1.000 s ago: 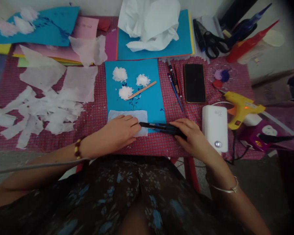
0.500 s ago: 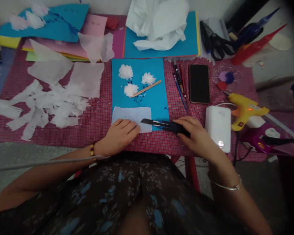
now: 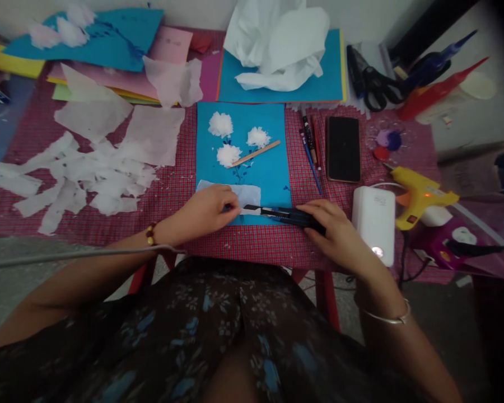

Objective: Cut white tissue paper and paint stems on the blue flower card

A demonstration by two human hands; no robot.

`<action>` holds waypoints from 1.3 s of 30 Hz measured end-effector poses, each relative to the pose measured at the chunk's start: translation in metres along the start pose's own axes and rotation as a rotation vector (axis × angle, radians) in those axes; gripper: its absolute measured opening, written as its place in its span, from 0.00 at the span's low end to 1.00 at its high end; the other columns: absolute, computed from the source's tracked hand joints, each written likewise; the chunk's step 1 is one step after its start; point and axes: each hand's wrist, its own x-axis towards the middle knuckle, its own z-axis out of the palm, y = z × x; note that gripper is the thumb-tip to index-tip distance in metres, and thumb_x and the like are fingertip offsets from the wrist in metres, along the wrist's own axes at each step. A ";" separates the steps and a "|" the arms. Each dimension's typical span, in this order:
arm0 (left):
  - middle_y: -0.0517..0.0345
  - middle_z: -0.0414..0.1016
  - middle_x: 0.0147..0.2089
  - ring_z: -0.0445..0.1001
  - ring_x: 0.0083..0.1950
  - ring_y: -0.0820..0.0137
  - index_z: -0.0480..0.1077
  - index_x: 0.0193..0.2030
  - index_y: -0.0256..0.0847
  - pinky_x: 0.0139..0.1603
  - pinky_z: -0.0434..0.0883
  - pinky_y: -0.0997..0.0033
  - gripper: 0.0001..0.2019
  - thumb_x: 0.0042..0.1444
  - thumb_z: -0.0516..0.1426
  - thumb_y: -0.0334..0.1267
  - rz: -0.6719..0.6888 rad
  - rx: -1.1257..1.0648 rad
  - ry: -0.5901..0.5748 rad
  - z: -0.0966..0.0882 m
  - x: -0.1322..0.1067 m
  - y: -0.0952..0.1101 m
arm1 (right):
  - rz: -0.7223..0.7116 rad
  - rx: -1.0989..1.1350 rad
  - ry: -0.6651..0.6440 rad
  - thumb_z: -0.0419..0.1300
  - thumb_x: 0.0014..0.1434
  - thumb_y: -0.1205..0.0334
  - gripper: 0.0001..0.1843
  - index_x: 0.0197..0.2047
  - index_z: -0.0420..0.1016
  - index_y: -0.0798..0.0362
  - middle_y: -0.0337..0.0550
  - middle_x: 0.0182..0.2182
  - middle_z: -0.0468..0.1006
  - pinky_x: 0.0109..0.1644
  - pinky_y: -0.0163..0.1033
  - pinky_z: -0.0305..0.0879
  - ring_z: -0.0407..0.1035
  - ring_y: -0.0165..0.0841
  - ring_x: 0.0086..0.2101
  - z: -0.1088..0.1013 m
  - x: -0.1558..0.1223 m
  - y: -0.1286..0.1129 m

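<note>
My right hand (image 3: pixel 330 226) is wrapped round a black utility knife (image 3: pixel 294 215), its dark blade pointing left. The blade's tip is close to my left fingers and lies over the lower edge of a thin white paper piece (image 3: pixel 248 194). My left hand (image 3: pixel 216 210) is closed, with thumb and fingers pinched at that lower edge; the palm hides the paper's left part. Beneath is a blue sheet (image 3: pixel 273 173) with three fluffy white paper blossoms (image 3: pixel 229 155) and dark blue painted marks. A flat wooden stick (image 3: pixel 258 153) lies across it.
Torn white paper strips (image 3: pixel 96 173) spread at left. Crumpled white paper (image 3: pixel 277 50) sits at the back. Brushes (image 3: pixel 311 154), a phone (image 3: pixel 343 148), a white power bank (image 3: pixel 373 224) and a yellow glue gun (image 3: pixel 422 193) lie at right. Scissors (image 3: pixel 376 87) are behind.
My left hand has gone from lying flat on the paper to a pinch, slightly farther up. The paper's lower edge has shifted upward, baring more blue sheet. The knife has hardly moved.
</note>
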 end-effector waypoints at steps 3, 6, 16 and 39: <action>0.54 0.74 0.34 0.71 0.37 0.67 0.69 0.30 0.39 0.36 0.62 0.68 0.11 0.63 0.54 0.39 -0.007 0.042 -0.105 -0.006 0.011 -0.003 | -0.019 0.001 -0.001 0.55 0.60 0.71 0.27 0.61 0.68 0.44 0.50 0.53 0.72 0.60 0.63 0.66 0.69 0.47 0.54 -0.001 0.001 0.001; 0.54 0.74 0.32 0.70 0.37 0.66 0.68 0.28 0.39 0.34 0.60 0.68 0.10 0.60 0.55 0.38 -0.007 0.109 -0.178 -0.010 0.020 -0.006 | -0.022 0.001 -0.008 0.55 0.60 0.71 0.28 0.62 0.68 0.43 0.49 0.54 0.71 0.61 0.63 0.65 0.69 0.48 0.54 -0.001 0.001 0.003; 0.50 0.77 0.45 0.74 0.47 0.61 0.72 0.52 0.39 0.45 0.66 0.65 0.16 0.55 0.57 0.34 0.022 0.122 -0.133 -0.026 0.032 -0.011 | -0.025 -0.013 -0.017 0.55 0.60 0.72 0.28 0.62 0.67 0.43 0.49 0.54 0.71 0.62 0.62 0.65 0.69 0.47 0.54 -0.001 0.001 0.006; 0.44 0.75 0.55 0.73 0.56 0.58 0.70 0.55 0.37 0.56 0.72 0.57 0.15 0.68 0.54 0.44 0.297 0.385 0.180 0.005 -0.047 -0.045 | 0.112 0.019 0.183 0.57 0.63 0.64 0.22 0.61 0.70 0.51 0.52 0.51 0.73 0.60 0.58 0.67 0.70 0.46 0.52 0.007 -0.009 0.009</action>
